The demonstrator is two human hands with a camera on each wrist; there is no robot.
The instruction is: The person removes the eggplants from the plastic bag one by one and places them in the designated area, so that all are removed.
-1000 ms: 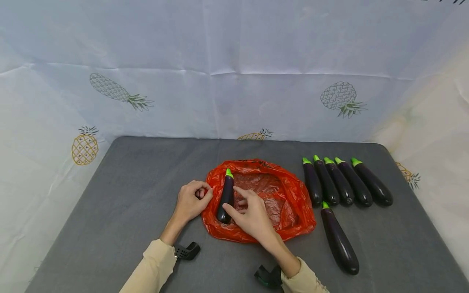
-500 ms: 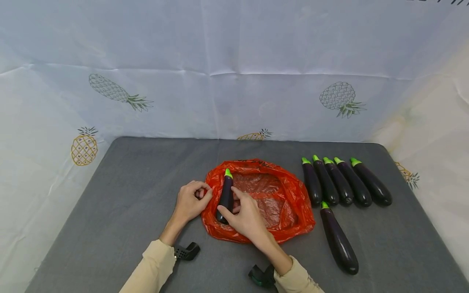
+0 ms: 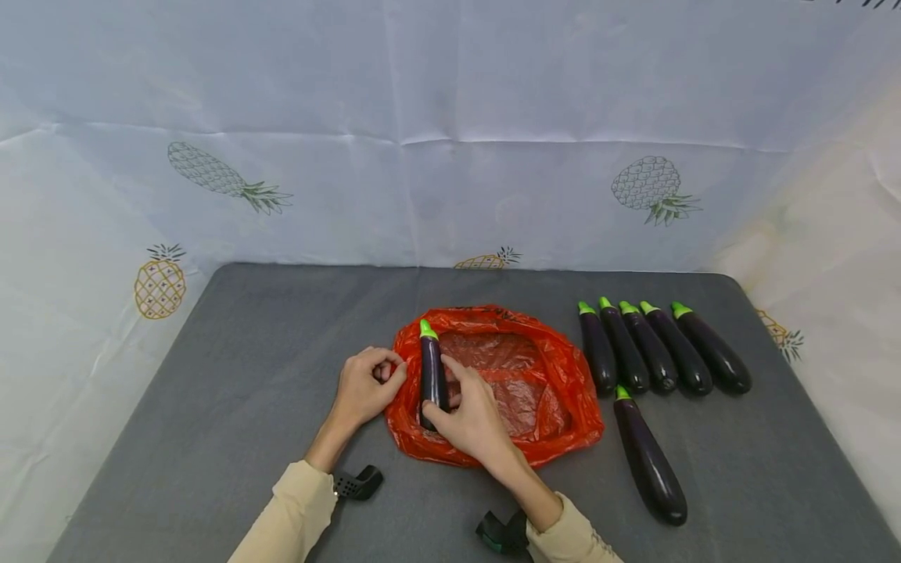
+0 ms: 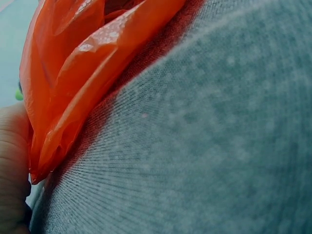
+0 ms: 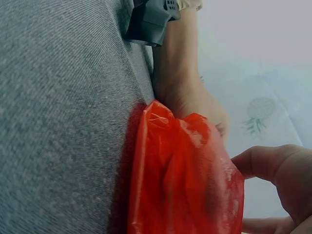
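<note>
A red plastic bag [image 3: 590, 410] lies with its mouth spread wide on the grey table. My left hand [image 3: 364, 387] pinches its left rim between thumb and fingers; the left wrist view shows the bag's gathered edge [image 4: 53, 122] at the thumb [image 4: 12, 165]. Inside the bag, against its left side, is a dark purple eggplant [image 3: 432, 366], its green stem end pointing away. My right hand [image 3: 473, 410] holds this eggplant, thumb across its near part and index finger along its right side. From the right wrist, the bag's wall [image 5: 185, 180] hides the eggplant.
Several eggplants [image 3: 658, 352] lie in a row right of the bag, stems away. One more eggplant [image 3: 651, 461] lies nearer the front, just below the row. A pineapple-print cloth [image 3: 450, 195] hangs behind the grey table [image 3: 281, 328].
My right thumb has come onto the eggplant, and its stem end has shifted left toward the bag's left rim. My left hand has stayed on the rim.
</note>
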